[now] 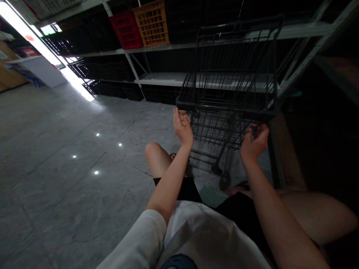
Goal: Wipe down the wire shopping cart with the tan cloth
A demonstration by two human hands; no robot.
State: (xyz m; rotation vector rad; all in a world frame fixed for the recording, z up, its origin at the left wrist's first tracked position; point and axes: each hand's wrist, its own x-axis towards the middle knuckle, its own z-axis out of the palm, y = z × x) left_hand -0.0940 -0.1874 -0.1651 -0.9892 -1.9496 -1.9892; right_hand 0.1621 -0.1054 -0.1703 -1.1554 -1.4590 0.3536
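Note:
A dark wire shopping cart (232, 93) stands in front of me, its near edge fitted with dark corner pieces. My left hand (183, 127) is at the cart's near left corner, fingers pointing up and curled; something tan shows at its palm, too unclear to name. Near the right corner, just below the edge, my right hand (254, 142) is raised with its fingers bent and apart, and nothing shows between them. Whether either hand touches the cart cannot be made out.
Behind the cart runs a metal shelf rack (174, 77) with a red crate (127, 30), a yellow crate (151, 24) and dark crates. Grey tiled floor (70, 186) extends left. My knees flank the cart's near side. A pale table (42, 69) stands far left.

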